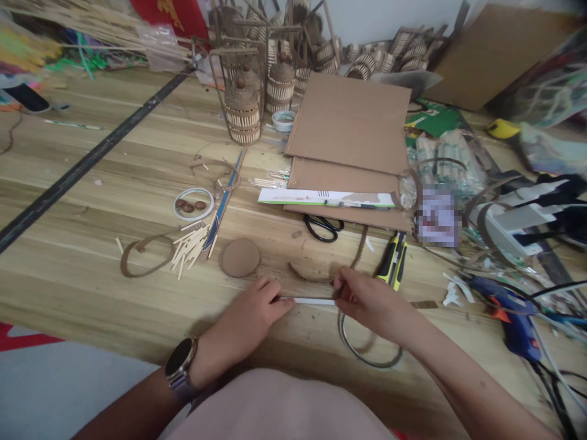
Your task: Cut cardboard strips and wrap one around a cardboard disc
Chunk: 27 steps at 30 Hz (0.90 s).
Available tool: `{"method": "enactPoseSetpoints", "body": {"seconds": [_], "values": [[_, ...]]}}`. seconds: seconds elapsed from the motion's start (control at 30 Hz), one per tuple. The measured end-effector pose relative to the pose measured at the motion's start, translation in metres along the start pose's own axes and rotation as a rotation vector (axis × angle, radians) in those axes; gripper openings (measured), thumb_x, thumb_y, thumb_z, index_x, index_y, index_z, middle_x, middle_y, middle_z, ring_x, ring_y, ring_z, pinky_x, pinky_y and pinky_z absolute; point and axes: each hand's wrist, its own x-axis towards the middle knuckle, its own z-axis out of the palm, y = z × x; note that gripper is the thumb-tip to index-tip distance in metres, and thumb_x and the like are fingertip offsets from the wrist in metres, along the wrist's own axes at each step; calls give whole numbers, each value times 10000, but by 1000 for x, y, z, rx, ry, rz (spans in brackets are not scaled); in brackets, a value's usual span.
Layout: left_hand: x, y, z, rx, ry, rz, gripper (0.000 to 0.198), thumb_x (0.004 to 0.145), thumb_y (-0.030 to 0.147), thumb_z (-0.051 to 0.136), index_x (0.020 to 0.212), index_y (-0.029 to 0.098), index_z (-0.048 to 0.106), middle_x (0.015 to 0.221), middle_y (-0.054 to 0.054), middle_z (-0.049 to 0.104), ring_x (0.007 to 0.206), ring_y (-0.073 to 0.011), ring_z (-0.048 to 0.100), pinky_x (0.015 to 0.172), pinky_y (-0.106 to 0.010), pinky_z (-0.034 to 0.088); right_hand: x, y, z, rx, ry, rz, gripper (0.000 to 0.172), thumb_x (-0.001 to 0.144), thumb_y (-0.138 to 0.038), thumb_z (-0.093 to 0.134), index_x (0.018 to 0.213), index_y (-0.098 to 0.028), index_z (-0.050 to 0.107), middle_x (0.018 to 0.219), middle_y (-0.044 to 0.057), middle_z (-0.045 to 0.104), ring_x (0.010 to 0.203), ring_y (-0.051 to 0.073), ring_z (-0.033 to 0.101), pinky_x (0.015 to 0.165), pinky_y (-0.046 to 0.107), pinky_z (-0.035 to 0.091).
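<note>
A narrow white strip (pixel 314 301) is stretched level between my two hands, just above or on the wooden table. My left hand (pixel 257 308) pinches its left end with thumb and fingers; a watch sits on that wrist. My right hand (pixel 369 299) is closed around the other end. Below the right hand hangs a curled band (pixel 398 360), brown outside and pale inside; whether it joins the strip is hidden by the fingers. A round cardboard disc (pixel 240 257) lies beyond the left hand. Past the right hand is a yellow-black utility knife (pixel 392 260).
Small wooden sticks (pixel 189 245), a tape roll (pixel 193 204) with brown beads inside, and a cardboard loop (pixel 137 260) lie left. Black-handled scissors (pixel 323 227) poke from under cardboard sheets (pixel 351 122). A blue glue gun (pixel 516 324) lies right; stick-covered lanterns (pixel 243 113) stand behind.
</note>
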Motion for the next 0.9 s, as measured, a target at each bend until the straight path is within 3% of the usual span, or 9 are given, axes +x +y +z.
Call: {"method": "enactPoseSetpoints", "body": {"seconds": [0.6, 0.9], "values": [[2, 1, -3, 70, -27, 44, 368, 1010, 114, 342, 1167, 177, 669, 911, -61, 525, 873, -212, 483, 771, -328, 476, 3, -11, -5, -121, -36, 30, 146, 791, -112, 529, 851, -241, 494, 769, 7, 679, 757, 200, 625, 639, 272, 324], [6, 7, -14, 138, -137, 43, 405, 986, 79, 358, 1275, 215, 608, 939, -72, 527, 863, -228, 510, 736, -329, 466, 3, -7, -2, -83, -60, 58, 129, 807, -118, 539, 846, -234, 497, 753, -5, 633, 673, 154, 557, 569, 248, 276]]}}
